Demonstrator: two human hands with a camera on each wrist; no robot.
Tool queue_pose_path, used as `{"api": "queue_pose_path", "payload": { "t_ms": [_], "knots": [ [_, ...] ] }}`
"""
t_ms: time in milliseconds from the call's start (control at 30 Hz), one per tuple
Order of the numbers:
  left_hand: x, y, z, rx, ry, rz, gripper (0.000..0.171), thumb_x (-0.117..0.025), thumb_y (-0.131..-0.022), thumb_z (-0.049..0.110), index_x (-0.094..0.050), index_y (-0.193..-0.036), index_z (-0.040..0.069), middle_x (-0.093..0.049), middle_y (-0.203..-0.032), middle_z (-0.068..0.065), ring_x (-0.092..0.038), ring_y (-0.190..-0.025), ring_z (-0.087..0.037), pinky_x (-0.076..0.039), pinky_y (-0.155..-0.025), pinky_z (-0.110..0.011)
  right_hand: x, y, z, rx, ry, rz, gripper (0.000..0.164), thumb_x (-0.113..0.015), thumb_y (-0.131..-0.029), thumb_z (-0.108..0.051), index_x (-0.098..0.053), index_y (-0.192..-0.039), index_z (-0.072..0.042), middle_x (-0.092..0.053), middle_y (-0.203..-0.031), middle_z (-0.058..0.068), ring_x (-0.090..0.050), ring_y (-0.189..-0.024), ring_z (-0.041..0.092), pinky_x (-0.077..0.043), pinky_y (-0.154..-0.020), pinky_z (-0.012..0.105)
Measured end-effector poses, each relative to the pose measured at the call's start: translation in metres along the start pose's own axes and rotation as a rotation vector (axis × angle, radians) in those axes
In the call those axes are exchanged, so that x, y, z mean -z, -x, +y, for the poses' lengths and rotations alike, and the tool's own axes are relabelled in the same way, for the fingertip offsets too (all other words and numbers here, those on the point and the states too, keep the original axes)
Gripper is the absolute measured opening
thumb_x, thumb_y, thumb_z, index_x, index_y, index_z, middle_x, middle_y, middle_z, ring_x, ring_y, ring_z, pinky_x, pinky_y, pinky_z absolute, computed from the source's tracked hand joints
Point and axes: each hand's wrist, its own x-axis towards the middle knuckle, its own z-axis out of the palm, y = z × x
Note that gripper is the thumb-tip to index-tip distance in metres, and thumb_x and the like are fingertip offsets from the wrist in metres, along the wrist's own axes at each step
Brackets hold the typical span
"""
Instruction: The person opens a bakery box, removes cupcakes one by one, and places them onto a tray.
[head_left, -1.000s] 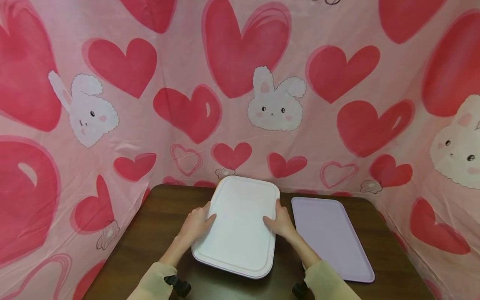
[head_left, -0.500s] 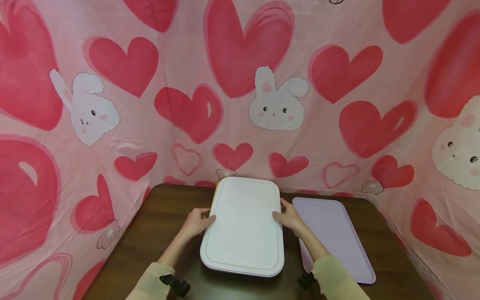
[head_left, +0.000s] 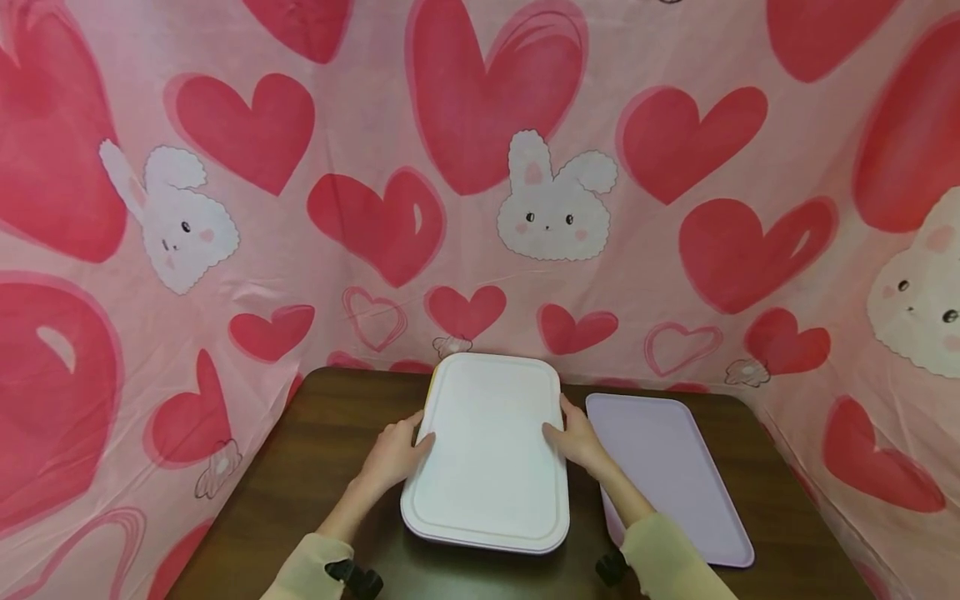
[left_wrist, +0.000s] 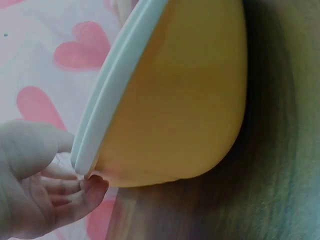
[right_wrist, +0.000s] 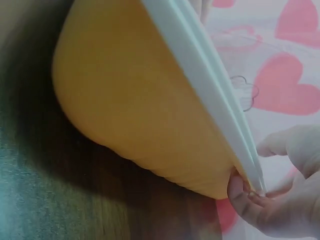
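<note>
A white rectangular lid [head_left: 487, 450] with rounded corners covers a deep yellow tub [left_wrist: 185, 100] in the middle of the dark wooden table. My left hand [head_left: 394, 455] pinches the lid's left edge, thumb over the top and fingertips curled beneath the rim. On the opposite edge, my right hand [head_left: 579, 437] holds in the same way, its fingers [right_wrist: 240, 195] hooked under the rim. The tub's yellow side shows in both wrist views. From above, the lid hides nearly all of it and whatever is inside.
To the right, a shallow light purple tray [head_left: 660, 467] lies flat on the wooden table [head_left: 300, 442], partly behind the right forearm. A pink cloth [head_left: 360, 167] printed with hearts and rabbits hangs behind the table and along its sides.
The lid has shifted slightly right and turned straighter, its near end moving rightward. My right hand went a little right with its edge; during the last half second almost nothing moved.
</note>
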Motion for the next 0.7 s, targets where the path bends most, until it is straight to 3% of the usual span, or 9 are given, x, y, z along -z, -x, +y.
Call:
{"api": "queue_pose_path", "payload": {
  "t_ms": [67, 167, 200, 300, 367, 433, 567, 700],
  "knots": [
    [0.004, 0.003, 0.007, 0.008, 0.002, 0.006, 0.059, -0.073, -0.103, 0.027, -0.062, -0.148, -0.010, -0.080, -0.100, -0.026, -0.075, -0.077, -0.025, -0.065, -0.067, -0.043, 0.002, 0.002, -0.001, -0.015, 0.015, 0.024, 0.079, -0.065, -0.098, -0.015, -0.032, -0.156, 0.028, -0.067, -0.129, 0.038, -0.074, -0.098, 0.037, -0.066, -0.084, 0.045],
    [0.006, 0.000, 0.000, -0.021, 0.096, 0.005, 0.058, -0.072, -0.103, 0.028, -0.064, -0.141, -0.015, -0.071, -0.072, -0.012, -0.066, -0.055, -0.020, -0.056, -0.049, -0.035, 0.009, 0.003, -0.003, -0.112, -0.059, 0.017, 0.074, -0.067, -0.098, -0.013, -0.038, -0.152, 0.029, -0.071, -0.102, 0.025, -0.064, -0.067, 0.016, -0.062, -0.058, 0.032],
    [0.008, -0.001, -0.001, -0.013, 0.142, -0.006, 0.058, -0.072, -0.102, 0.027, -0.064, -0.139, -0.017, -0.066, -0.065, -0.009, -0.061, -0.048, -0.017, -0.053, -0.045, -0.033, 0.011, 0.003, -0.003, -0.146, -0.088, 0.011, 0.070, -0.068, -0.098, -0.012, -0.043, -0.150, 0.028, -0.072, -0.099, 0.022, -0.063, -0.066, 0.011, -0.062, -0.056, 0.030],
    [0.012, -0.004, -0.002, 0.041, 0.221, -0.045, 0.055, -0.074, -0.101, 0.023, -0.065, -0.135, -0.019, -0.067, -0.065, -0.005, -0.063, -0.044, -0.011, -0.059, -0.044, -0.033, 0.018, 0.003, -0.011, -0.245, -0.154, -0.025, 0.054, -0.071, -0.097, -0.005, -0.057, -0.138, 0.026, -0.075, -0.093, 0.021, -0.068, -0.064, 0.011, -0.067, -0.056, 0.037],
    [0.017, -0.002, 0.006, 0.118, 0.232, -0.064, 0.050, -0.076, -0.098, 0.015, -0.067, -0.133, -0.019, -0.069, -0.066, -0.009, -0.067, -0.046, -0.014, -0.063, -0.047, -0.038, 0.019, 0.003, -0.013, -0.277, -0.167, -0.044, 0.044, -0.073, -0.097, -0.004, -0.062, -0.129, 0.024, -0.076, -0.089, 0.019, -0.069, -0.061, 0.012, -0.067, -0.055, 0.037],
    [0.018, -0.004, 0.008, 0.147, 0.222, -0.075, 0.046, -0.076, -0.097, 0.012, -0.068, -0.131, -0.019, -0.070, -0.067, -0.011, -0.068, -0.048, -0.014, -0.064, -0.049, -0.041, 0.021, 0.004, -0.015, -0.290, -0.176, -0.056, 0.040, -0.074, -0.096, -0.002, -0.064, -0.125, 0.023, -0.074, -0.086, 0.017, -0.069, -0.059, 0.013, -0.066, -0.052, 0.035],
    [0.024, -0.005, 0.012, 0.190, 0.228, -0.116, 0.041, -0.077, -0.097, 0.007, -0.069, -0.129, -0.018, -0.072, -0.072, -0.012, -0.067, -0.050, -0.014, -0.064, -0.049, -0.040, 0.023, 0.003, -0.020, -0.306, -0.214, -0.063, 0.040, -0.076, -0.094, -0.001, -0.061, -0.125, 0.020, -0.071, -0.087, 0.011, -0.068, -0.060, 0.012, -0.066, -0.054, 0.033],
    [0.031, -0.005, 0.007, 0.257, 0.320, -0.208, 0.049, -0.075, -0.099, 0.008, -0.061, -0.140, -0.017, -0.071, -0.083, -0.015, -0.067, -0.052, -0.015, -0.065, -0.051, -0.039, 0.026, 0.001, -0.021, -0.286, -0.286, -0.104, 0.050, -0.076, -0.093, -0.001, -0.056, -0.133, 0.021, -0.071, -0.092, 0.010, -0.070, -0.067, 0.011, -0.068, -0.064, 0.032]
  ]
}}
